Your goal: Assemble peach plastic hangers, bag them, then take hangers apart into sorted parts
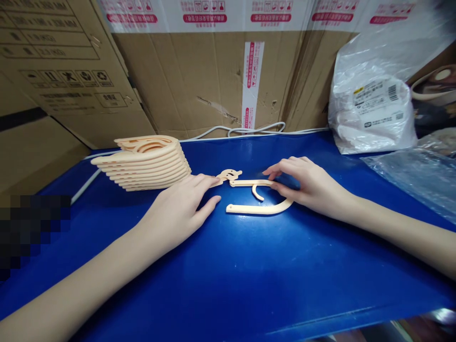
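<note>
A peach plastic folding hanger [257, 207] lies flat on the blue table top [249, 275], its arms folded and its hook curled in the middle. My left hand [178, 209] rests palm down left of it, fingers stretched, fingertips touching the hanger's rounded end piece [230, 175]. My right hand [306, 183] lies over the hanger's right end, fingers extended and pressing on its upper bar. A stack of several matching folded hangers [146, 161] sits to the left, just beyond my left hand.
Large cardboard boxes [213, 76] stand along the table's far edge, with a white cable [249, 130] running in front of them. White and clear plastic bags [374, 109] lie at the right. A blurred dark patch is at the left edge.
</note>
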A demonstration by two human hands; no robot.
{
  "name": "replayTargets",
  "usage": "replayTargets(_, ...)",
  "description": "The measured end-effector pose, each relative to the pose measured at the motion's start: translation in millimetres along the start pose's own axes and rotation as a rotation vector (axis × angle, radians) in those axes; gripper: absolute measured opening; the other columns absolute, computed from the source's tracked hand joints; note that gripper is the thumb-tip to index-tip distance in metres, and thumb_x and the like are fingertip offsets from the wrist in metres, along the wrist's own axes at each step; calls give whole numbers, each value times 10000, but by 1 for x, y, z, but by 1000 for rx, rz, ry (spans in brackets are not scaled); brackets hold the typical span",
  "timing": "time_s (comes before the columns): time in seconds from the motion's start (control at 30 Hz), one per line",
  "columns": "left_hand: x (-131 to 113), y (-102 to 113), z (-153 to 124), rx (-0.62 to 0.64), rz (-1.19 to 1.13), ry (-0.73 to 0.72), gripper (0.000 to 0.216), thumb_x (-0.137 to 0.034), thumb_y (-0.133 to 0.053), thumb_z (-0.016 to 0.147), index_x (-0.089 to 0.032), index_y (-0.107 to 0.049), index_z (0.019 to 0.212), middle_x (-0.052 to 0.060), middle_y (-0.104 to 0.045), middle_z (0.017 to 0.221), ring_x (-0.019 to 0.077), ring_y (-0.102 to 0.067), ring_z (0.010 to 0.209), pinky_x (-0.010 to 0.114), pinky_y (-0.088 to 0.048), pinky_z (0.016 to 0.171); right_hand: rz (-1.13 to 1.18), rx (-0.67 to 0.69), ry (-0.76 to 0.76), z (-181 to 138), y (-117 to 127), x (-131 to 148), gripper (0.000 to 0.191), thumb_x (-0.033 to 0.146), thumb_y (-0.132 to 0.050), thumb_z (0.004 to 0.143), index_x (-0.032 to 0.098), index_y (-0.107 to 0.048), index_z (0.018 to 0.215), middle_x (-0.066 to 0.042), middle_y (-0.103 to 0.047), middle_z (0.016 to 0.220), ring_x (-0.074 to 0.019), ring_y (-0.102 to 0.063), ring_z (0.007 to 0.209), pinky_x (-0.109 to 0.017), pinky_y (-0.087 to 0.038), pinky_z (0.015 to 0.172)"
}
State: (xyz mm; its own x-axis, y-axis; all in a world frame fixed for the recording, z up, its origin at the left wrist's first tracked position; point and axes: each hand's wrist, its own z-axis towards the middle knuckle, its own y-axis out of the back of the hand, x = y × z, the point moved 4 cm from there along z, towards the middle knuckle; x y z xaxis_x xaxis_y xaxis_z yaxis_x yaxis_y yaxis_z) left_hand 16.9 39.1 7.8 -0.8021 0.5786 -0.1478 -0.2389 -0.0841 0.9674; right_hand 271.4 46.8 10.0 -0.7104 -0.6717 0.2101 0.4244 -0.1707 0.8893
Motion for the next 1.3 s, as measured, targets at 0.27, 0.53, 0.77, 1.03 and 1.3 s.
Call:
replayTargets(0.27,-7,8,-4,-23,206,42,268,-374,-503,1002,-161,-651,1069,83,-705,1001,294,-693,882,377,-506,633,-124,-80,258,-6,15,44,198,225,-496,1030,179,-638,1161,-87,-717,1100,-218,-638,1005,-414,-399,949)
replayTargets(0.53,-13,-4,0,-127,161,-119,432,-308,-441,1033,-83,-554,1384,157,-608,1333,308,-586,1190,452,-509,982,-229,-56,312,-10,-4,65,280,249,-474,1043,128,-685,1183,-114,-720,1097,-236,-622,950,-413,-453,884)
replayTargets(0.77,-16,-7,3,-71,127,-88,391,-285,-425,1049,-122,-596,1360,116,-665,1209,293,-601,1108,468,-503,955,-174,-27,331,-6,-12,68,293,258,-458,1053,140,-715,971,-104,-700,951,-217,-630,896,-355,-508,802)
replayTargets(1.03,-14,-3,2,-60,162,-106,360,-264,-396,1057,-116,-645,1271,90,-647,999,256,-633,918,368,-498,738,-171,12,353,-5,-12,66,328,245,-392,1077,139,-645,897,-75,-679,836,-189,-615,769,-341,-484,768)
replayTargets(1.3,-10,-2,2,-97,112,-95,347,-207,-345,1045,-121,-635,1215,96,-687,1087,263,-638,974,374,-505,781,-190,47,388,-5,-8,58,331,260,-313,1101,167,-573,918,-60,-682,820,-166,-627,723,-296,-464,680)
